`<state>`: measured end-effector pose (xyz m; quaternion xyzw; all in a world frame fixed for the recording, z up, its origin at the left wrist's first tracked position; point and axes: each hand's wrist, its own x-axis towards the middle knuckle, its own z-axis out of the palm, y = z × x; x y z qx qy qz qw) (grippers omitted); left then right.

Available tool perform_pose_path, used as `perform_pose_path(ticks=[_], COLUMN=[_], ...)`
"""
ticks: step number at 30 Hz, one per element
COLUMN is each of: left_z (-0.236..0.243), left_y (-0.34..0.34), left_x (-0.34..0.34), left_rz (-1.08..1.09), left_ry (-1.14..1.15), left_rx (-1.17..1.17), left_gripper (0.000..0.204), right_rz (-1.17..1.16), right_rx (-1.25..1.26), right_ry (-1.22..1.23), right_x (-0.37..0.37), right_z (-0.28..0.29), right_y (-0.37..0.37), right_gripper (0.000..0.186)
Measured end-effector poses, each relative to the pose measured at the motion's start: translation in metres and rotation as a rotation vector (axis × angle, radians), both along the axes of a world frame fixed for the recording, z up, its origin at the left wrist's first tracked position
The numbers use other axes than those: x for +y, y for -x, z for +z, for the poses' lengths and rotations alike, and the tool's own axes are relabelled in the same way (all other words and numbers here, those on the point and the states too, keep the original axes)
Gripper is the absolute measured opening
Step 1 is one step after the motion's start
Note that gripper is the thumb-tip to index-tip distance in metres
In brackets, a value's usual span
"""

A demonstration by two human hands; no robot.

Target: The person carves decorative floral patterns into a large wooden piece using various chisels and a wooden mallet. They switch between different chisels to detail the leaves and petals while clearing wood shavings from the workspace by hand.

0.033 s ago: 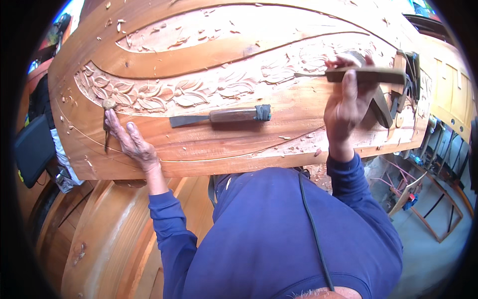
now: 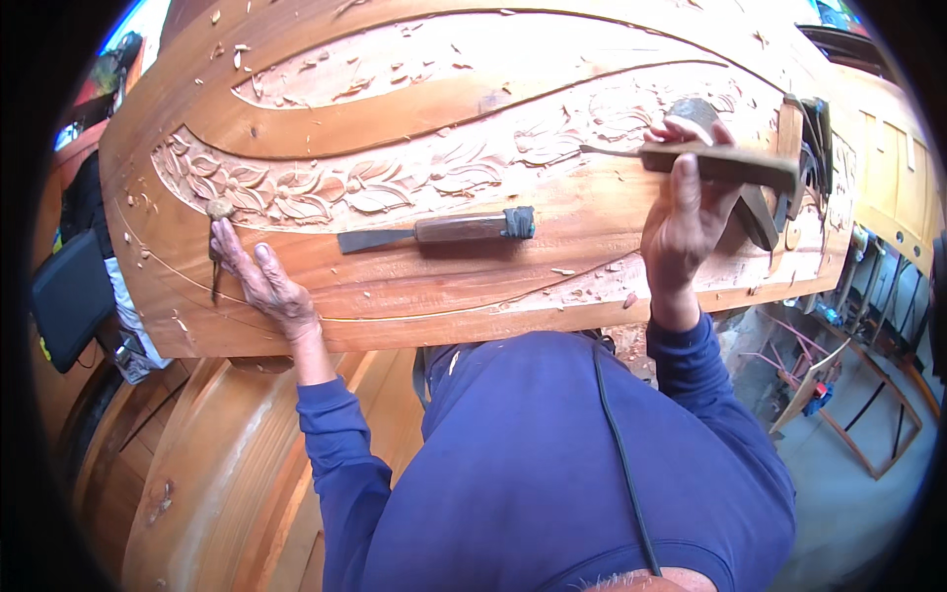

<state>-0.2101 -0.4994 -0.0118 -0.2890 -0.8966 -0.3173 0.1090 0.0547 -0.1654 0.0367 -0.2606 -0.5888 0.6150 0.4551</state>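
Note:
My left hand (image 2: 268, 288) lies on a large carved wooden panel (image 2: 395, 281), fingers stretched out and thumb apart. Its fingertips touch a small tool with a round, pale knob (image 2: 219, 209); a thin dark shaft shows beside the fingers, and the rest is hidden. Over the right part of the panel, my right hand (image 2: 683, 222) grips a carving chisel (image 2: 730, 165) by its brown wooden handle, thumb along it. The chisel's thin blade points left, over the carved leaf band (image 2: 375, 187). A wide flat chisel (image 2: 464, 228), its handle end wrapped in dark tape, lies between my hands.
More dark-bladed tools (image 2: 814, 148) lie bunched at the panel's right end. A grey rounded thing (image 2: 695, 113) sits behind my right hand. Wood chips are scattered over the panel. A dark chair back (image 2: 74, 289) is at the left; a wooden frame (image 2: 873, 419) stands on the floor at right.
The chisel in my right hand has tilted, its handle's right end now lower. My left hand stays in nearly the same place.

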Motion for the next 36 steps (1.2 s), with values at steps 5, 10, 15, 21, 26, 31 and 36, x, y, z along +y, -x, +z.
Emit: perform_pose_path(ticks=[5,10,15,21,26,31,36], left_z=[0.006,0.013,0.054,-0.009,0.028,0.046,0.029], left_y=[0.000,-0.004,-0.005,-0.051,-0.094,-0.076,-0.054], left_x=[0.004,0.004,0.115,0.237,0.224,0.168,0.156], left_rz=[-0.030,-0.049,-0.740,-1.004,-1.625,-1.296,-1.215], left_ry=[-0.009,0.051,-0.056,0.159,0.277,0.156,0.200], left_rx=[0.036,0.089,-0.285,-0.003,-0.522,-0.101,-0.112], left_gripper=[0.058,0.052,0.041,0.059,0.051,0.051,0.063], right_rz=[-0.058,-0.314,-0.407,-0.680,-0.900,-0.938,-0.805], right_rx=[-0.046,0.026,-0.157,-0.317,-0.068,-0.165,-0.389], right_ry=[0.056,0.120,-0.004,-0.006,0.080,0.009,-0.239], right_x=[-0.029,-0.037,-0.075,-0.125,-0.137,-0.146,-0.163], right_z=[0.002,0.020,0.022,0.028,0.032,0.038,0.026], right_y=[-0.041,-0.057,-0.069,-0.054,-0.071,-0.073,-0.044], right_gripper=[0.037,0.036,0.037,0.035,0.039,0.036,0.038])
